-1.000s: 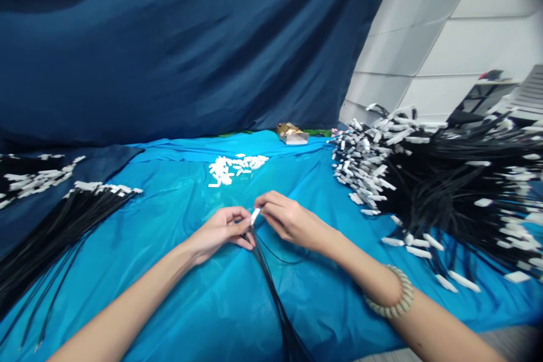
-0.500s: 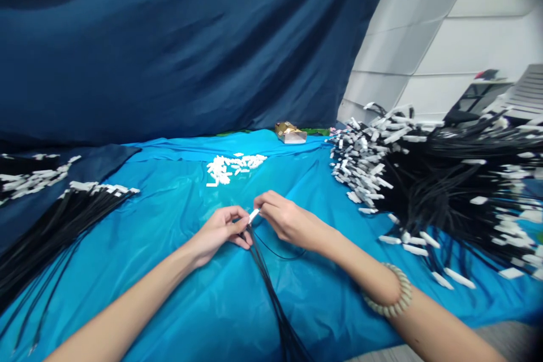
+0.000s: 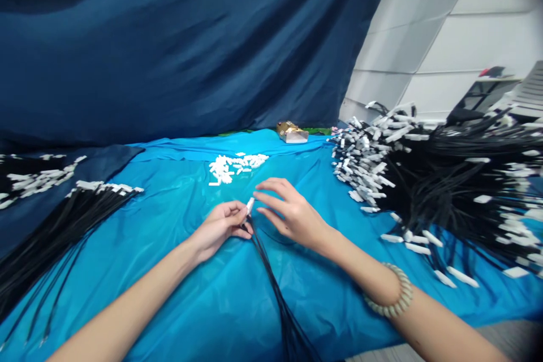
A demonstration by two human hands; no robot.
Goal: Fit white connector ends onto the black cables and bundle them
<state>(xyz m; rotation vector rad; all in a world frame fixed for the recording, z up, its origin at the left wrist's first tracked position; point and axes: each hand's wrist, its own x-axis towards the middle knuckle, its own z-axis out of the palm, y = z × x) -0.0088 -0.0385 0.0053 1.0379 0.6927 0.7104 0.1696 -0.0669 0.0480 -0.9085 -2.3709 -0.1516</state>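
My left hand (image 3: 224,227) pinches several thin black cables (image 3: 271,280) near their upper ends, above the middle of the blue cloth. A small white connector housing (image 3: 250,204) stands up from between its thumb and fingers, and the cables run down from there toward the front edge. Just to the right, my right hand (image 3: 292,212) has its fingers spread, the fingertips close to the white housing, and nothing shows in them. Beyond both hands lies a loose heap of small white connector housings (image 3: 227,167).
A big pile of black cables with white ends (image 3: 432,192) covers the right side. Another cable bundle (image 3: 68,226) lies on the left, beside dark blue cloth with more white-ended cables (image 3: 46,179). A small open box (image 3: 292,133) sits at the back before a dark curtain (image 3: 169,51).
My right hand has let go of the white housing and its fingers have spread. My left hand keeps its pinch, with the housing now standing more upright.
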